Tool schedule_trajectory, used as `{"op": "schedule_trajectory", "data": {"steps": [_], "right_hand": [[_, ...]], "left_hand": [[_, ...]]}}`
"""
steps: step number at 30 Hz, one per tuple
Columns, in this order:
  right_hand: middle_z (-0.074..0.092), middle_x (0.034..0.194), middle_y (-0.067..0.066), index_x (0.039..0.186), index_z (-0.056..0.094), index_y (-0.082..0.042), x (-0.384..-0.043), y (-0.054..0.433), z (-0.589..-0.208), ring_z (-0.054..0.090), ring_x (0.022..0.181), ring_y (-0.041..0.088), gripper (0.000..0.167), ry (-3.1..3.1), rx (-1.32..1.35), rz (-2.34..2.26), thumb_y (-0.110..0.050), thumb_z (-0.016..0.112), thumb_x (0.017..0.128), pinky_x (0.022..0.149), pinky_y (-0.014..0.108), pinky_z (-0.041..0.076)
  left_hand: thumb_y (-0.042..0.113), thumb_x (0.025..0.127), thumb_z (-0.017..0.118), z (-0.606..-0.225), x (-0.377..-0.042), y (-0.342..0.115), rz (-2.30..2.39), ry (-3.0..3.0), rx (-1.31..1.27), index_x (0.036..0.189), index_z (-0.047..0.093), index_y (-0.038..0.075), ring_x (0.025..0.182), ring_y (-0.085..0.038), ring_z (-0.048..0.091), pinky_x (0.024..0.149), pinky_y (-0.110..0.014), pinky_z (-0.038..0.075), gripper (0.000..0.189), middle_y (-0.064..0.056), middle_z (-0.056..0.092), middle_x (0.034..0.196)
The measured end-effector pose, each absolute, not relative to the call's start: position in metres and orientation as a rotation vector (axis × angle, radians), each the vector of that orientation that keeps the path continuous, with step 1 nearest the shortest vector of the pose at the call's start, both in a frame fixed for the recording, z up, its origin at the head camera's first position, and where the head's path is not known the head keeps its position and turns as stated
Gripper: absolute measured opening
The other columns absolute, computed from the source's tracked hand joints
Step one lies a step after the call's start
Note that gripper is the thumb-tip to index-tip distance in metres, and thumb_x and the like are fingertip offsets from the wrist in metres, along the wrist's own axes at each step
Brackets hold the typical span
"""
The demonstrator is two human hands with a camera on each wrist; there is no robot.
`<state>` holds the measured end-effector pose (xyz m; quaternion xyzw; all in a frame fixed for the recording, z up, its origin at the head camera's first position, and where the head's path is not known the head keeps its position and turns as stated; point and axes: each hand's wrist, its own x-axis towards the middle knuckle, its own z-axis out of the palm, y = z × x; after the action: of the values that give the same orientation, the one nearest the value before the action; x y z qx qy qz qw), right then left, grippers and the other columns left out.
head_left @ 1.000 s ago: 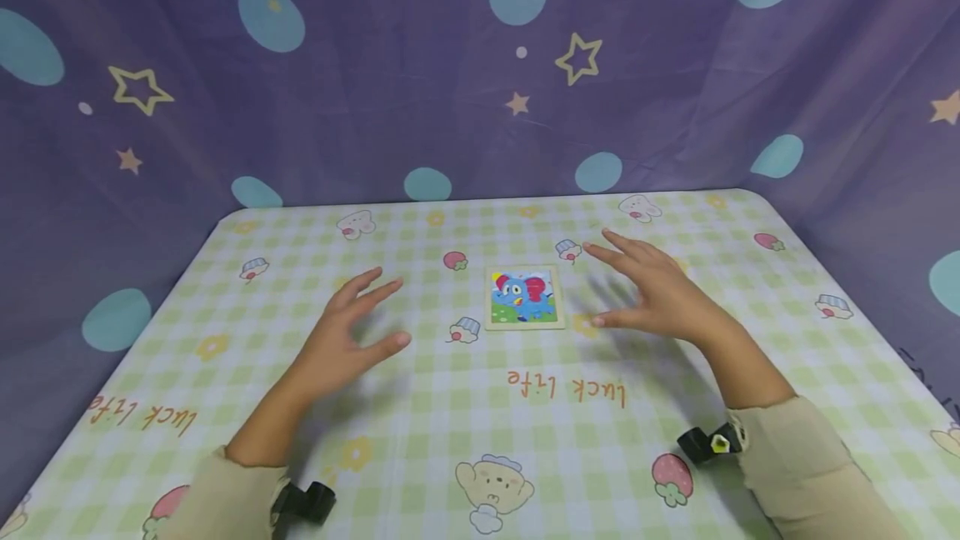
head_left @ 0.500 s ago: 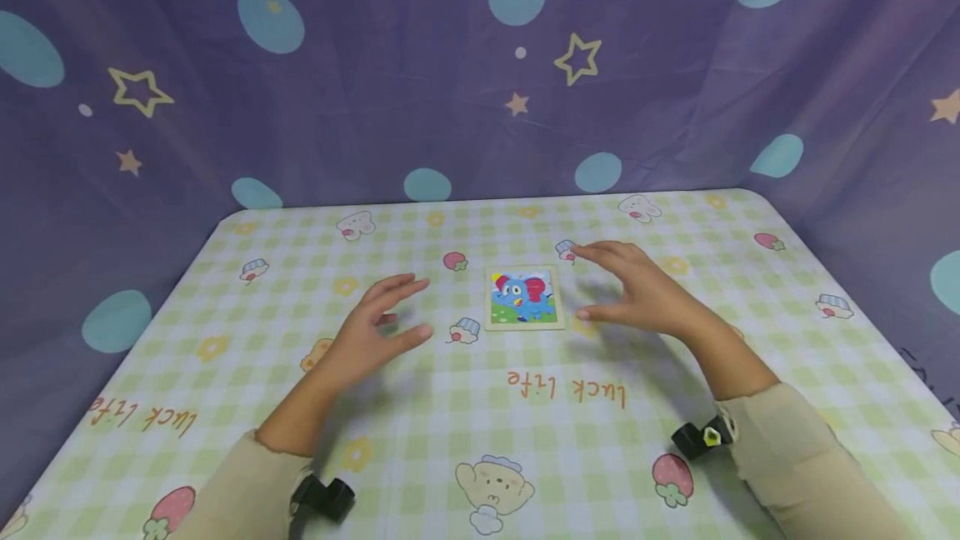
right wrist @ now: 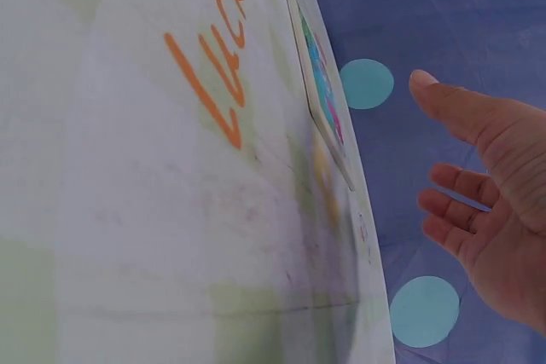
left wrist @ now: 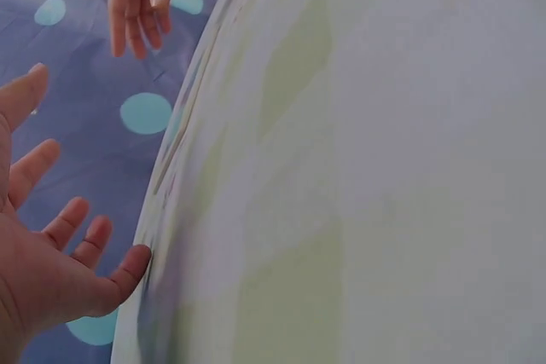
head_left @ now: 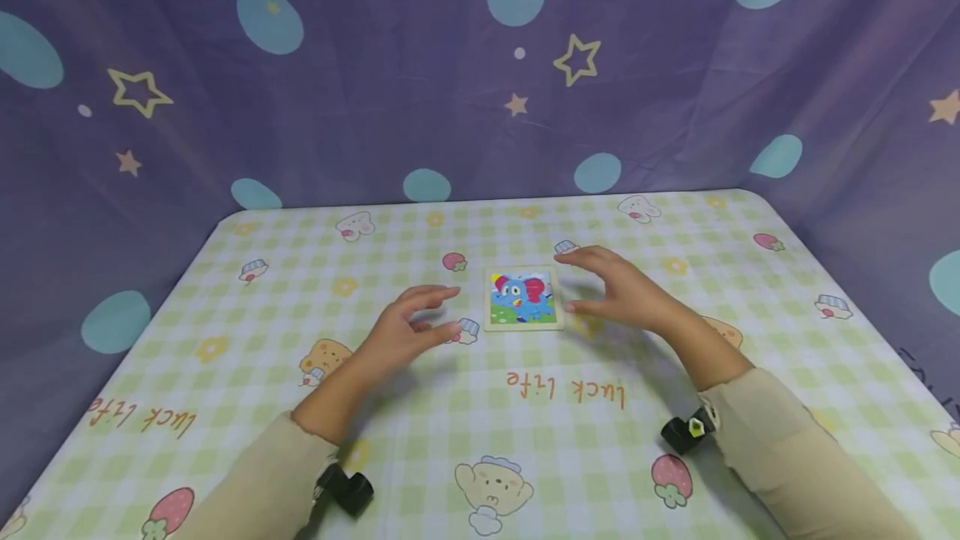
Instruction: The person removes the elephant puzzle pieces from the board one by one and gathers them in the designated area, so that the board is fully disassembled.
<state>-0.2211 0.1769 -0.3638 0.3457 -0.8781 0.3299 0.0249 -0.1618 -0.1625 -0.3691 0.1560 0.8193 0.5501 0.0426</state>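
A small square picture puzzle (head_left: 522,298) with a blue elephant and a pale frame lies flat near the middle of the table. To its left hovers my left hand (head_left: 405,332), thumb and fingers spread apart with nothing between them. On the other side my right hand (head_left: 618,290) is closer, its fingertips right at the puzzle's right edge in the head view, also holding nothing. In the right wrist view the puzzle (right wrist: 320,83) shows edge-on on the cloth, with the right hand (right wrist: 503,202) raised above the table. The left wrist view shows the left hand (left wrist: 51,253) with loosely bent fingers.
A green-and-white checked tablecloth (head_left: 420,440) printed with cupcakes, strawberries and lettering covers the table. Behind and beside it hangs a purple curtain (head_left: 360,65) with stars and blue ovals. A black wrist camera (head_left: 345,490) sits below the left forearm, another (head_left: 686,432) by the right.
Both hands have moved inward toward the puzzle, the left hand to the right and the right hand to the left. The gaps between thumbs and fingers have narrowed. The puzzle has stayed put.
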Motion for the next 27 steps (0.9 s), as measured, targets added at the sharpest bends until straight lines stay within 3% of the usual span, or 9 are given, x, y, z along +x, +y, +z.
{"op": "schedule_trajectory", "data": {"steps": [6,10,17,27], "right_hand": [[0.05,0.138,0.016,0.139,0.053,-0.004,-0.225,0.172,-0.364,0.038,0.135,0.036,0.064,-2.723,1.073,1.063,-0.013,0.081,0.081,0.111,0.05,0.029],[0.051,0.138,0.018,0.136,0.055,-0.002,-0.227,0.169,-0.365,0.039,0.134,0.037,0.06,-2.724,1.049,1.122,-0.011,0.08,0.082,0.105,0.051,0.037],[0.055,0.134,0.015,0.133,0.058,-0.003,-0.231,0.165,-0.371,0.054,0.118,0.036,0.055,-2.742,1.018,1.206,-0.01,0.079,0.083,0.097,0.048,0.046],[0.062,0.12,0.018,0.125,0.063,0.002,-0.242,0.155,-0.376,0.061,0.105,0.034,0.049,-2.743,1.001,1.171,-0.007,0.079,0.08,0.092,0.045,0.05]], "left_hand": [[0.018,0.086,0.076,-0.37,-0.168,-0.155,1.694,2.455,0.428,0.134,0.059,0.005,0.128,-0.035,0.046,0.104,-0.048,0.041,0.053,-0.009,0.048,0.139],[0.018,0.086,0.077,-0.371,-0.173,-0.15,1.697,2.44,0.404,0.133,0.061,0.006,0.125,-0.033,0.048,0.104,-0.045,0.041,0.051,-0.009,0.049,0.137],[0.021,0.085,0.078,-0.375,-0.182,-0.14,1.674,2.432,0.338,0.131,0.063,0.01,0.124,-0.027,0.05,0.104,-0.043,0.042,0.05,-0.006,0.05,0.136],[0.022,0.082,0.081,-0.374,-0.194,-0.125,1.64,2.43,0.217,0.128,0.066,0.014,0.122,-0.027,0.052,0.096,-0.042,0.048,0.048,-0.005,0.051,0.136]]}}
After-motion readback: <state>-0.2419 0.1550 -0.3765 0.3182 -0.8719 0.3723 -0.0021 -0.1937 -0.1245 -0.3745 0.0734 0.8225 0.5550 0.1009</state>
